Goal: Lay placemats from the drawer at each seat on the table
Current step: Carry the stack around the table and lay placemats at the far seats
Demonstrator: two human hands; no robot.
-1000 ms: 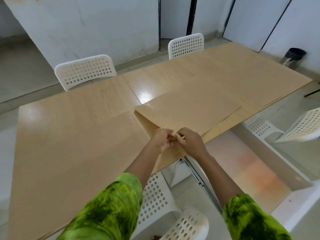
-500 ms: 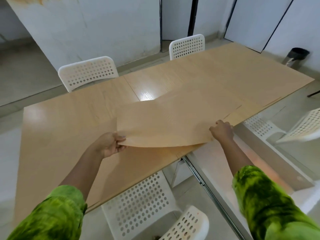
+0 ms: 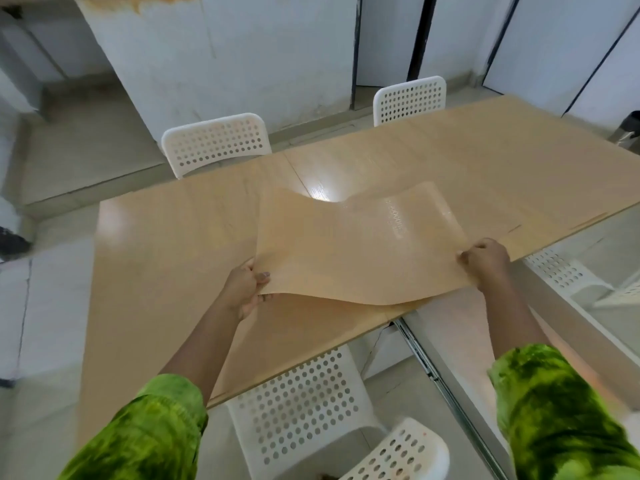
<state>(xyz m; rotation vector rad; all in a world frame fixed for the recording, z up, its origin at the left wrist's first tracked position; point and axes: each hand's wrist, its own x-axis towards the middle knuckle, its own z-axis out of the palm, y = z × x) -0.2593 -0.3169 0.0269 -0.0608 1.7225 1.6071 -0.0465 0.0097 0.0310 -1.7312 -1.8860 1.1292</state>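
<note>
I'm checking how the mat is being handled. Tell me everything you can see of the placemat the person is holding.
The placemat is a thin, flexible tan sheet with a wood-grain look, close in colour to the table. The left hand pinches its near left corner and the right hand its near right corner. It is spread wide above the table's near edge, sagging in the middle, its far edge wavy with glare on it.

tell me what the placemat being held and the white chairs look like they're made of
Placemat: looks like a thin flexible sheet, maybe vinyl or plastic, with a printed wood-grain look and slight sheen; it sags and ripples between the left hand and right hand.

Chairs: apparently moulded white plastic, smooth and matte, with rows of round punched holes in backs and seats.
</note>
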